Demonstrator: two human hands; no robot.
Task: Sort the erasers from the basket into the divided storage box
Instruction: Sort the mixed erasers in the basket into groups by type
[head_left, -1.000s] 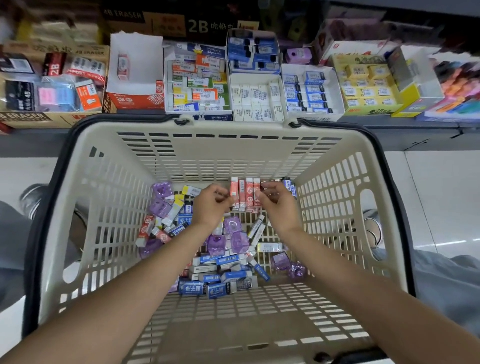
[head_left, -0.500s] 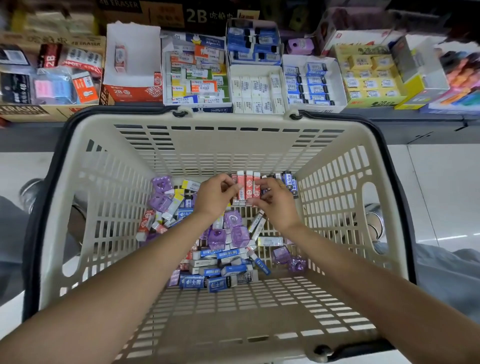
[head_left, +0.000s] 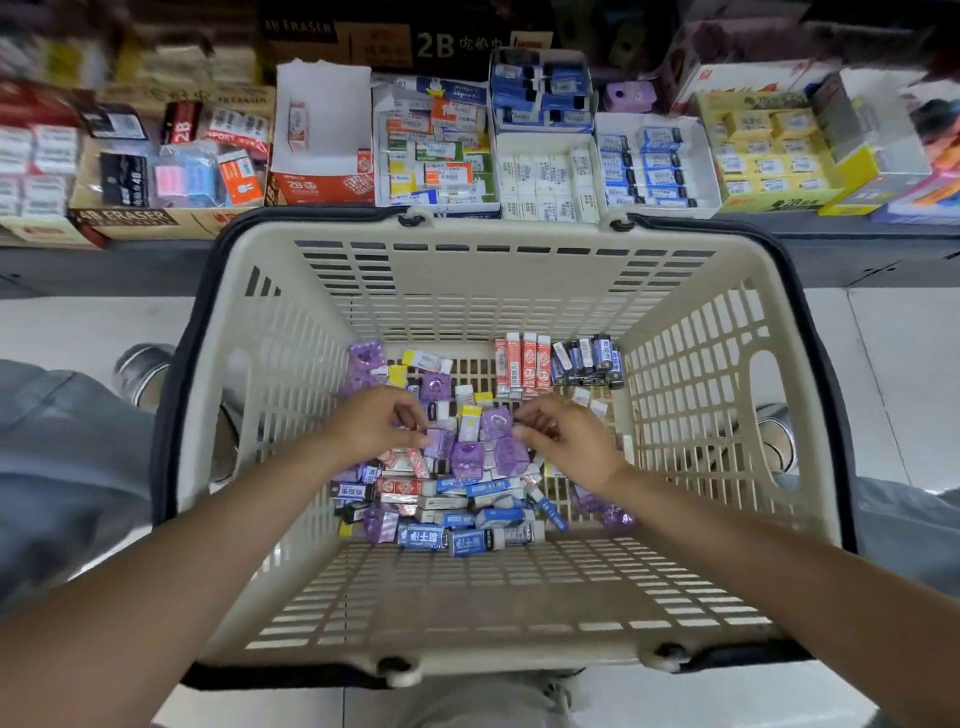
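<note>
A cream plastic basket (head_left: 691, 395) with black handles fills the head view. Its floor holds a loose pile of erasers: purple wrapped ones (head_left: 467, 457), blue-sleeved ones (head_left: 488, 488) and yellow-tipped ones (head_left: 470, 418). Against the far wall stand a neat row of red erasers (head_left: 522, 364) and a row of dark blue erasers (head_left: 587, 361). My left hand (head_left: 376, 423) and my right hand (head_left: 566, 441) hover over the middle of the pile. Both have loosely curled fingers, the tips just above the purple erasers, and I see nothing in them.
Beyond the basket a shelf carries open boxes: a red 2B box (head_left: 322, 182) with one red eraser, a white box of mixed erasers (head_left: 436, 150), white erasers (head_left: 545, 176), blue erasers (head_left: 652, 166) and yellow ones (head_left: 763, 150). Shoes and trouser legs flank the basket.
Both hands have drawn back from the row of red erasers at the far wall to the middle of the pile. The red row now stands uncovered.
</note>
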